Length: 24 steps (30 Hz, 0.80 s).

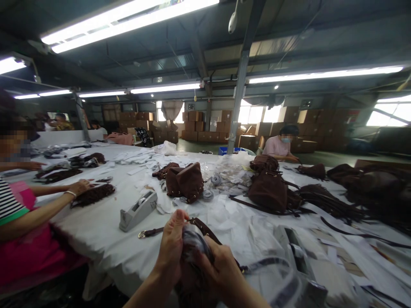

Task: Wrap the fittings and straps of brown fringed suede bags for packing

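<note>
At the table's near edge both my hands are closed on a dark brown bag [189,284], partly hidden between them. My left hand [171,246] grips its upper left side, thumb up. Around the right side curl the fingers of my right hand [223,265], slightly blurred. Between the hands shows a shiny, clear-and-grey wrapped part [192,237], which looks like plastic film over a strap. A brown strap [154,232] with a gold buckle sticks out to the left. More strap runs behind my right hand, and a clear plastic strip [276,265] loops to the right.
Grey tape dispensers stand left [139,209] and right [293,252]. Brown bags [184,182] and more bags [268,188] lie across the white table [105,239] among papers and plastic. A co-worker's hand [81,186] works at left; another person [276,145] sits at far right.
</note>
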Motion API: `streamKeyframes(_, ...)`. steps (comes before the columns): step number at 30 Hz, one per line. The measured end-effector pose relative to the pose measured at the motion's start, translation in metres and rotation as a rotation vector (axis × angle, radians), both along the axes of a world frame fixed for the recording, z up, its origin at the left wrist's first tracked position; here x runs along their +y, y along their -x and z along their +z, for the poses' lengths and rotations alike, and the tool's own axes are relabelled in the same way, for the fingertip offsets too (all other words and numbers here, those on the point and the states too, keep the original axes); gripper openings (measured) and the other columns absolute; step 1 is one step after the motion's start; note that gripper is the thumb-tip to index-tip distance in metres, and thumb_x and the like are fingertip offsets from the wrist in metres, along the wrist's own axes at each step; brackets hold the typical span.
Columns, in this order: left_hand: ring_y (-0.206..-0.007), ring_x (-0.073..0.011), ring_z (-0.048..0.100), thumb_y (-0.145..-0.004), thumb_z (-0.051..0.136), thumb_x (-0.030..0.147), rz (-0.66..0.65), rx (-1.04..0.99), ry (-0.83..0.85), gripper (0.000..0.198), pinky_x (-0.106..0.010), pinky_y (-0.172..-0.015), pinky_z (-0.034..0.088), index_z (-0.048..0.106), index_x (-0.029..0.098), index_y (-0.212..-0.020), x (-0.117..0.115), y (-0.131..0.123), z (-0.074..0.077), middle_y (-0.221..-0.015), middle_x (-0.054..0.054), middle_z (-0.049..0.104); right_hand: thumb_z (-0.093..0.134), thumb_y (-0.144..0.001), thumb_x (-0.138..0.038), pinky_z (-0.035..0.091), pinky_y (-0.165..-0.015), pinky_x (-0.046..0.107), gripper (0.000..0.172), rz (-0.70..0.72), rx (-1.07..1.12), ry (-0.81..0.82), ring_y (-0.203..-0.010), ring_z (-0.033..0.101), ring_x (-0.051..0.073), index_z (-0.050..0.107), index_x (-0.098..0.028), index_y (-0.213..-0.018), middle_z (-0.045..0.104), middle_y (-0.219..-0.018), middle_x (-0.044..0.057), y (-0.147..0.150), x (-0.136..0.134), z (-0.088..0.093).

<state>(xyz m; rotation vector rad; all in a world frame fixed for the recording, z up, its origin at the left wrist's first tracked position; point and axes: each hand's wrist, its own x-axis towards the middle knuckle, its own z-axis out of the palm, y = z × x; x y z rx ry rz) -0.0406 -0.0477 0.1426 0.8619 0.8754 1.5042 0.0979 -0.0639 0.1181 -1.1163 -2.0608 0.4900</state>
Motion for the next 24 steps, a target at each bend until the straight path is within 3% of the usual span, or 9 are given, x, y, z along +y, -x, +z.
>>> streamKeyframes(4,-0.047,-0.01,0.039,-0.081,0.041,0.068,-0.23,0.412,-0.263,0.053,-0.02,-0.046,0.03,0.056,0.018,-0.091,-0.005,0.01,-0.005,-0.055,0.003,0.047,0.04,-0.092,-0.038,0.026,-0.047,0.023,0.028,-0.087,-0.228,-0.112,-0.05,0.055,0.013,0.054,-0.018,-0.08,0.062,-0.061,0.0,-0.009,-0.005,-0.01)
streamKeyframes(7,-0.059,-0.0132,0.048,-0.072,0.066,0.053,-0.249,0.754,-0.459,0.043,-0.022,-0.057,0.035,0.063,0.02,-0.099,-0.007,0.015,-0.002,-0.066,-0.001,0.058,0.044,-0.09,-0.034,0.024,-0.048,0.025,0.021,-0.087,-0.347,-0.166,-0.055,0.061,0.016,0.057,-0.019,-0.087,0.067,-0.066,0.002,-0.009,-0.004,-0.007)
streamKeyframes(9,-0.062,-0.0139,0.052,-0.068,0.073,0.042,-0.213,0.825,-0.459,0.037,-0.022,-0.059,0.037,0.065,0.02,-0.097,-0.007,0.016,0.0,-0.07,-0.002,0.062,0.044,-0.091,-0.033,0.026,-0.049,0.025,0.021,-0.089,-0.374,-0.179,-0.058,0.063,0.018,0.058,-0.018,-0.09,0.069,-0.073,0.004,-0.008,-0.001,0.0)
streamKeyframes(12,-0.051,-0.0088,0.048,-0.076,0.066,0.045,-0.216,0.572,-0.297,0.029,-0.018,-0.048,0.035,0.064,0.017,-0.084,-0.005,0.02,0.003,-0.063,0.0,0.058,0.048,-0.09,-0.04,0.031,-0.053,0.025,0.025,-0.1,-0.319,-0.14,-0.066,0.064,0.019,0.057,-0.02,-0.1,0.07,-0.081,0.004,-0.01,0.002,0.016)
streamKeyframes(15,-0.035,-0.0025,0.032,-0.073,0.067,0.051,-0.159,0.164,-0.076,0.037,-0.012,-0.035,0.022,0.056,0.017,-0.08,-0.002,0.032,0.007,-0.048,0.007,0.045,0.043,-0.09,-0.053,0.032,-0.054,0.024,0.035,-0.061,-0.243,-0.04,-0.065,0.062,0.018,0.056,-0.021,-0.095,0.067,-0.074,0.003,-0.019,0.0,0.02)
streamKeyframes(17,-0.031,-0.0007,0.027,-0.068,0.072,0.05,-0.116,-0.022,0.024,0.04,-0.01,-0.033,0.018,0.054,0.017,-0.081,0.0,0.039,0.01,-0.045,0.011,0.04,0.029,-0.093,-0.056,0.03,-0.052,0.025,0.044,-0.061,-0.223,0.015,-0.058,0.058,0.016,0.053,-0.02,-0.083,0.063,-0.065,0.002,-0.023,-0.005,0.006)
streamKeyframes(20,-0.03,0.0007,0.021,-0.065,0.077,0.045,-0.071,-0.186,0.075,0.04,-0.009,-0.032,0.019,0.051,0.017,-0.079,0.006,0.045,0.011,-0.043,0.013,0.034,0.013,-0.094,-0.057,0.03,-0.052,0.026,0.055,-0.061,-0.172,0.076,-0.055,0.055,0.016,0.05,-0.02,-0.078,0.059,-0.062,0.004,-0.019,-0.015,-0.032)
streamKeyframes(22,-0.031,0.001,0.019,-0.066,0.077,0.042,0.014,-0.23,0.013,0.038,-0.009,-0.031,0.017,0.05,0.018,-0.078,0.009,0.045,0.01,-0.043,0.014,0.032,0.007,-0.093,-0.057,0.033,-0.054,0.026,0.061,0.018,-0.143,0.117,-0.058,0.056,0.017,0.052,-0.019,-0.078,0.06,-0.066,0.006,-0.015,-0.021,-0.054)
streamKeyframes(24,-0.033,0.0002,0.024,-0.07,0.075,0.041,0.038,-0.152,-0.082,0.034,-0.01,-0.033,0.019,0.051,0.018,-0.08,0.008,0.045,0.009,-0.047,0.012,0.036,0.011,-0.092,-0.059,0.038,-0.059,0.026,0.062,0.113,-0.093,0.152,-0.067,0.058,0.018,0.056,-0.017,-0.083,0.062,-0.075,0.008,-0.012,-0.025,-0.059)
